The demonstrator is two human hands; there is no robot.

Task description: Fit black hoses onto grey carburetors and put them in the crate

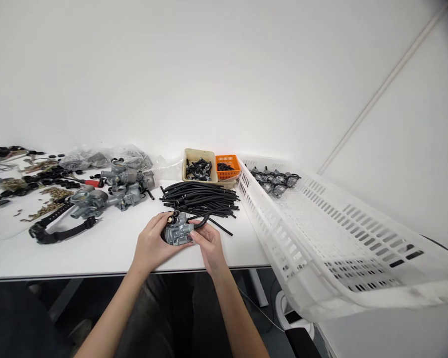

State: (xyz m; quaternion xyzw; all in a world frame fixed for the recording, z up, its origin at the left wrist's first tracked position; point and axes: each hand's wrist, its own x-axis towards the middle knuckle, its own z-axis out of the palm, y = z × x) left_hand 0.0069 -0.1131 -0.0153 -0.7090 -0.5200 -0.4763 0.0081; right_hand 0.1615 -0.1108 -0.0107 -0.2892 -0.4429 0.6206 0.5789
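Observation:
Between my two hands, just above the front part of the table, is a grey metal carburetor [178, 231] with a brass fitting at its upper left. My left hand [152, 242] wraps round its left side and underside. On the other side, my right hand [209, 244] has its thumb and fingers closed at the carburetor's right end, where a short curved black hose [201, 222] sticks out. The right fingertips are partly hidden behind the hose and body. Right behind the hands lies a pile of black rubber hoses [199, 198].
A large white crate [309, 248] on the right holds several carburetors [274, 180]. At the back stand a cream bin [199, 151] and an orange basket [227, 159] of black parts. Leftward are loose carburetors [123, 186], a black-strapped watch [41, 232] and scattered brass fittings [54, 199].

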